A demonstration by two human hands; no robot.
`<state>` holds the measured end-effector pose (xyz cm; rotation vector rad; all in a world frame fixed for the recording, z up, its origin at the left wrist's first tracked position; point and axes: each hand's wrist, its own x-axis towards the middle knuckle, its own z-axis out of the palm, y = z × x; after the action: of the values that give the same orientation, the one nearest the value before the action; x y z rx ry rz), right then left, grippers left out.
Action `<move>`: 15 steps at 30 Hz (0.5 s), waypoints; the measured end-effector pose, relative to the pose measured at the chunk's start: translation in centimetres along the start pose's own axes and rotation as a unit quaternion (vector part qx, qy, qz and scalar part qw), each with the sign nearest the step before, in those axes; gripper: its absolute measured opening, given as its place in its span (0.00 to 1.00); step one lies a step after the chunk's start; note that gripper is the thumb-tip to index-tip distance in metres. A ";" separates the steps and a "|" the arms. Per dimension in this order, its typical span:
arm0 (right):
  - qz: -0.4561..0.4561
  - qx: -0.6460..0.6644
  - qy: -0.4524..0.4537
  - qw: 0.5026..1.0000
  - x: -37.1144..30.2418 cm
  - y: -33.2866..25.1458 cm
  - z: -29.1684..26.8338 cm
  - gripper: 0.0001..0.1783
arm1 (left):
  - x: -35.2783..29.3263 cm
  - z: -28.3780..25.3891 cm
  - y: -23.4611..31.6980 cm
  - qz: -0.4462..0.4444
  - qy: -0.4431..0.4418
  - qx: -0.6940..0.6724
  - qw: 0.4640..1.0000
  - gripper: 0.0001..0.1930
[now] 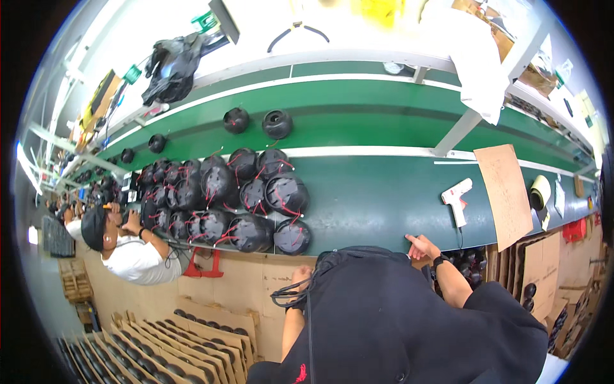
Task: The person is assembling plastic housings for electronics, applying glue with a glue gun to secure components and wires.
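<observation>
At the near edge of the dark green table point(384, 208), my right hand point(422, 247) rests with thumb and forefinger stretched out and nothing visible in it. My left hand point(300, 278) hangs just below the edge, partly behind a dark cord; its fingers are too hidden to read. The closest part to it is a round black housing point(292, 237) with red wires, at the end of several rows of similar housings point(217, 182). A white glue gun point(456, 200) lies beyond my right hand, its cord running to the table edge.
A brown cardboard sheet point(504, 195) and a tape roll point(540, 191) lie at the right. Behind runs a green conveyor point(358, 118) carrying black housings point(277, 124). A co-worker point(137, 256) sits at the left. Partitioned cardboard point(166, 349) with black parts stands at lower left.
</observation>
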<state>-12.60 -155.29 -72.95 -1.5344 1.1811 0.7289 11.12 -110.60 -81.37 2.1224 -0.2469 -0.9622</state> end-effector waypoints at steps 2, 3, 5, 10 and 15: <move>0.007 -0.008 -0.004 1.000 0.0 -0.8 -0.5 0.42 | 1.4 -0.3 1.2 0.010 -0.008 -0.028 1.000 0.24; 0.016 -0.018 -0.011 1.000 0.2 -0.6 -0.4 0.45 | 1.9 -0.6 2.6 0.016 -0.017 -0.057 0.998 0.25; 0.022 0.002 -0.025 0.999 0.8 0.7 -0.7 0.47 | 2.0 -1.6 6.3 -0.038 -0.064 0.023 0.997 0.30; -0.006 0.041 0.030 0.999 0.3 0.1 0.4 0.46 | 3.6 -3.3 7.1 -0.060 -0.099 0.061 0.991 0.33; -0.006 0.077 0.055 0.995 0.5 0.7 0.5 0.43 | 3.8 -4.4 7.1 -0.040 -0.133 0.084 0.987 0.33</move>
<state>-13.00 -154.97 -73.76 -1.4665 1.2786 0.5367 17.83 -114.68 -76.56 2.1650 -0.3914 -1.3149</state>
